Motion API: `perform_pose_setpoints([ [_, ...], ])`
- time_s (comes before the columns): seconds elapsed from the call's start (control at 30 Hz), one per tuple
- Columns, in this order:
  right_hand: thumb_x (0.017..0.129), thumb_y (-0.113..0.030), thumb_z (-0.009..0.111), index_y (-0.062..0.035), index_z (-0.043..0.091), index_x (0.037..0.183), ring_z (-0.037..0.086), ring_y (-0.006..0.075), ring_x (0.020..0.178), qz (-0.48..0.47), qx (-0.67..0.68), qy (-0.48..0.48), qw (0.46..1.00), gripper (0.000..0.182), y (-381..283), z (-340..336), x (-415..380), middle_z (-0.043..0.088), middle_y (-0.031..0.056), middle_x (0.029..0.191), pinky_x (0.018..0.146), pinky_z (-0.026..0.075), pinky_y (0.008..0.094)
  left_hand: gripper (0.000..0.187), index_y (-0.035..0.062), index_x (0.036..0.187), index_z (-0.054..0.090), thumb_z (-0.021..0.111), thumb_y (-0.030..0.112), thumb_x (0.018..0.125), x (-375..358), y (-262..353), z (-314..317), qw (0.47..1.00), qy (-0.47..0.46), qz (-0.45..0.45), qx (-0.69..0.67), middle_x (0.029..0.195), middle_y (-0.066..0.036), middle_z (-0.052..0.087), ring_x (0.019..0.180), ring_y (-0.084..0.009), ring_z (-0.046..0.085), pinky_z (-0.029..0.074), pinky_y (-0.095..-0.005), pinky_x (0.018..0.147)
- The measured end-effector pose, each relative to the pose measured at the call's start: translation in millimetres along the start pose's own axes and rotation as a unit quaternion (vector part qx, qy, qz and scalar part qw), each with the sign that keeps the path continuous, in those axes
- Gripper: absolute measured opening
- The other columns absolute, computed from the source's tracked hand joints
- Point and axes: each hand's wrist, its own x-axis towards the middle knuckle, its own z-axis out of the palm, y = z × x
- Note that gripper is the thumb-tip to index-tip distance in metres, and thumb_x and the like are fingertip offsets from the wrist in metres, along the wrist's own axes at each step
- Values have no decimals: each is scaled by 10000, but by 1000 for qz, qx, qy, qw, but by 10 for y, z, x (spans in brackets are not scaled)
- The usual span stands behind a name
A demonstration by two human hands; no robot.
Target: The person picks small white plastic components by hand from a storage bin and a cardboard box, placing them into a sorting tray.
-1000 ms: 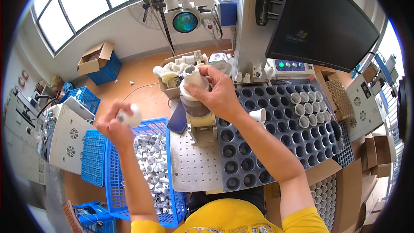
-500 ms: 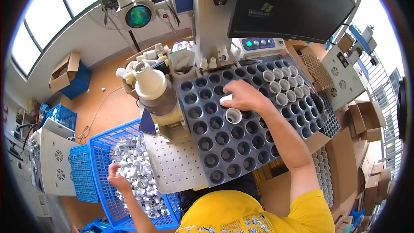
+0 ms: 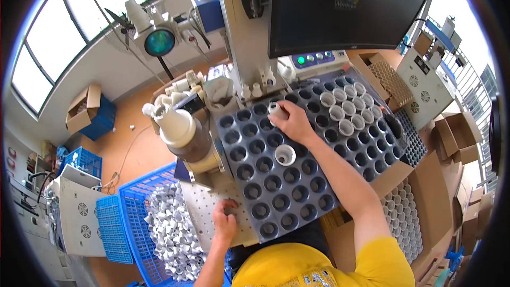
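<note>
My right hand [image 3: 291,122] is closed around a white cup-shaped plastic part [image 3: 275,109], above the dark moulded tray [image 3: 260,183] with round pockets. Just below that hand, another white plastic cup [image 3: 285,155] stands in a pocket, its open end up. Over the perforated metal plate [image 3: 204,207], my left hand [image 3: 225,222] has its fingers curled in; what they hold, if anything, is hidden. To its left, a blue plastic crate [image 3: 133,228] contains a heap of small white plastic parts [image 3: 172,228].
Several white cups [image 3: 348,109] stand at the tray's right side. Behind it are a monitor [image 3: 345,16] and a control box with a green-lit button [image 3: 302,60]. A cream conical fixture [image 3: 178,127] rises left of the tray. A cardboard box [image 3: 430,207] is at right.
My left hand has moved right, from above the crate to over the perforated plate. My right hand has shifted slightly with the white part, which now points upward. The camera view has turned a little.
</note>
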Motion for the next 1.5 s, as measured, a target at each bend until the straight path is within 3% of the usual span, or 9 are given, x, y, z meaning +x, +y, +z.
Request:
perform_pose_setpoints([
  [0.03, 772, -260, 769, 16, 618, 1100, 650, 343, 953, -17, 1, 8, 1000, 454, -16, 1, 5, 662, 197, 1049, 834, 510, 376, 350, -21, 833, 601, 376, -77, 572, 16, -20, 6, 1000, 3, 4, -12, 847, -182, 638, 881, -352, 616, 467, -363, 900],
  [0.1, 788, -235, 768, 5, 609, 1116, 660, 259, 884, -23, -11, 7, 1000, 436, 20, 1, -1, 674, 159, 994, 796, 514, 334, 341, -22, 825, 602, 380, -76, 571, 16, -13, 10, 1000, 1, 9, -1, 847, -180, 638, 880, -352, 615, 469, -359, 894],
  [0.27, 793, -233, 768, 2, 616, 1090, 654, 242, 876, 4, -1, -1, 1000, 408, -44, -42, -22, 675, 152, 986, 785, 510, 331, 319, -24, 818, 601, 399, -75, 576, 42, 5, 0, 1000, -10, -2, -1, 868, -179, 639, 898, -348, 614, 468, -360, 892],
  [0.37, 780, -244, 769, 9, 618, 1102, 646, 309, 957, 32, 15, -18, 999, 437, -112, -80, -31, 666, 172, 1046, 835, 505, 366, 319, -21, 820, 599, 402, -81, 577, 29, -16, 4, 1000, -9, -10, 2, 881, -178, 637, 904, -352, 608, 467, -364, 890],
  [1.07, 779, -283, 773, 24, 610, 1090, 646, 312, 928, 60, 22, -33, 997, 466, -54, -90, -44, 667, 181, 1016, 828, 499, 366, 306, -20, 840, 592, 419, -83, 596, 39, -18, -6, 1000, -14, 5, 6, 879, -176, 627, 895, -345, 606, 472, -364, 873],
  [1.17, 814, -196, 757, 3, 610, 1088, 616, 153, 838, 43, 8, -30, 999, 370, -32, -79, -50, 673, 95, 946, 773, 501, 299, 348, -28, 819, 609, 359, -56, 578, 46, 48, 7, 1000, 5, 2, 4, 836, -171, 642, 866, -330, 619, 477, -340, 877],
  [1.5, 809, -181, 754, 5, 611, 1066, 601, 138, 816, 45, 27, -20, 998, 348, -13, -67, -62, 665, 78, 907, 765, 492, 288, 280, -17, 838, 591, 426, -69, 618, 29, 0, -9, 1000, -12, 8, -2, 873, -176, 619, 890, -344, 598, 470, -370, 868],
])
